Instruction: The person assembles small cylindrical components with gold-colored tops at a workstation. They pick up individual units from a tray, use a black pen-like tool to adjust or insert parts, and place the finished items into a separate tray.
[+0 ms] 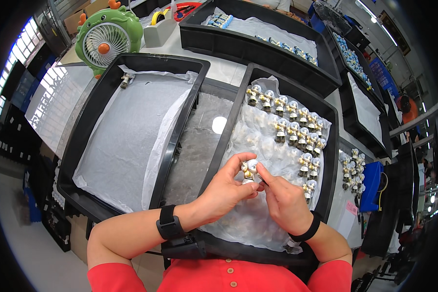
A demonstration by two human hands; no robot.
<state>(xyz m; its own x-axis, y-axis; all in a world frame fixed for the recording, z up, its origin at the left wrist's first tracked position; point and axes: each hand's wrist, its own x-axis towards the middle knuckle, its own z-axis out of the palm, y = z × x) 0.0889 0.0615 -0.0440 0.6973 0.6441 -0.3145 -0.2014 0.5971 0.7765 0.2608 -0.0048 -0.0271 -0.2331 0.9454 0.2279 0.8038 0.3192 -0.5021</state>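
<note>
My left hand [226, 187] and my right hand [283, 199] meet over the right black tray [242, 100]. Both pinch one small figurine [249, 171] with a white round head and gold body, held upright between the fingertips. My right hand also seems to hold a thin dark tool against the figurine. Several matching figurines [297, 129] stand in rows on the white foam sheet at the far half of that tray. A black band sits on each wrist.
A second black tray [90, 117] to the left holds a white sheet and a single figurine [126, 79] at its far edge. A green fan [108, 41] and a tape dispenser [159, 27] stand behind. More trays [258, 48] with figurines line the back and right.
</note>
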